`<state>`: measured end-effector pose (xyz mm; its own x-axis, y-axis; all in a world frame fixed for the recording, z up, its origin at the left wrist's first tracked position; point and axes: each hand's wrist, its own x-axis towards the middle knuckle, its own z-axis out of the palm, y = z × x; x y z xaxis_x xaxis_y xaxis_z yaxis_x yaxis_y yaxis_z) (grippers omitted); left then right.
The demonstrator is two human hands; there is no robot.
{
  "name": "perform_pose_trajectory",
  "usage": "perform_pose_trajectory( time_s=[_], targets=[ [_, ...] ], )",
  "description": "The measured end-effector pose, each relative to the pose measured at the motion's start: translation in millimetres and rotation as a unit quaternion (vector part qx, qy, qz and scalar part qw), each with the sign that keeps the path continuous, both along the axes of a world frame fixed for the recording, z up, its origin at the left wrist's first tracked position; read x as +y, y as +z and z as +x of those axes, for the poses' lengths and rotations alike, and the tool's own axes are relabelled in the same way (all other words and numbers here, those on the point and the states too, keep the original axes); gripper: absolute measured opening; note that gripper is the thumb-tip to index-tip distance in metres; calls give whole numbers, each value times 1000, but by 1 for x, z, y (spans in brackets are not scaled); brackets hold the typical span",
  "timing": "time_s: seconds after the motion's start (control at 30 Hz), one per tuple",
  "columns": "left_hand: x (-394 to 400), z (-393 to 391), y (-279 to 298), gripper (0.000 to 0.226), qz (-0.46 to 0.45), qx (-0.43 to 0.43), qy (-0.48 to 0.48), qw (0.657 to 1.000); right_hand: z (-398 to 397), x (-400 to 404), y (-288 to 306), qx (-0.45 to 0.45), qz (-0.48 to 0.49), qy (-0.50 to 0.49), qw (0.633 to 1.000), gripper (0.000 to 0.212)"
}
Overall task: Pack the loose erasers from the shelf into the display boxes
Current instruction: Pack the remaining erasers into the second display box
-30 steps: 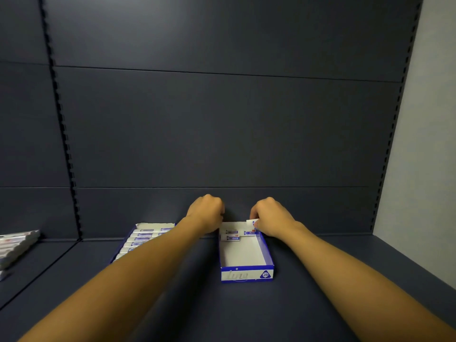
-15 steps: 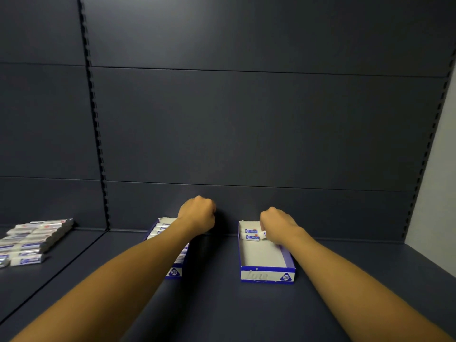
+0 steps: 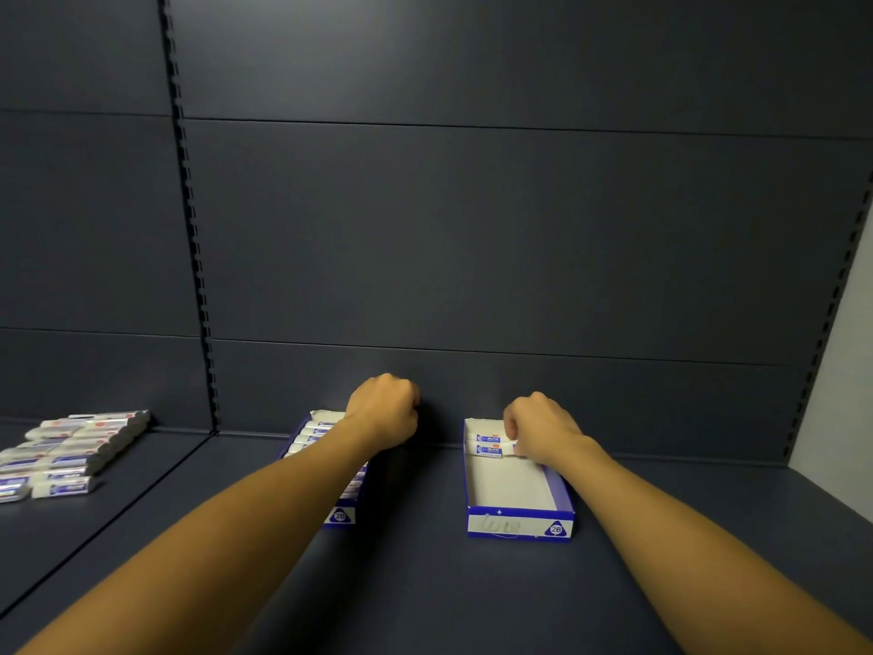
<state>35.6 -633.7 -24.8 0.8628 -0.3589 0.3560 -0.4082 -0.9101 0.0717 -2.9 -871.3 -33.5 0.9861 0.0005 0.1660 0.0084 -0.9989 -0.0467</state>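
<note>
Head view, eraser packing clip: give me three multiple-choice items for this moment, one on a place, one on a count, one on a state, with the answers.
1. Where do the loose erasers lie?
A. On the shelf at far left
B. Inside the right display box
C. On the shelf in front of both boxes

2. How many erasers show at the back of the right display box?
A. None
B. Two
C. Six

3. What is the right hand doing?
A. Resting flat on the shelf
B. Lifting the box
C. Pinching an eraser inside the box

Answers: 1 A, the pile sits left of the upright post. 2 B, two labelled erasers lie side by side at the back wall. 3 C, its fingertips close on the nearer eraser's end, while the left hand stays fisted over the left display box.
</note>
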Motion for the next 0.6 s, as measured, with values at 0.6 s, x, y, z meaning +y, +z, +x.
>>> perform_pose_trajectory(
  time_s=[0.6],
  targets=[
    [9, -9, 0, 25, 40, 18, 30, 999, 2, -4, 5, 24, 9, 34, 999, 17]
  ],
)
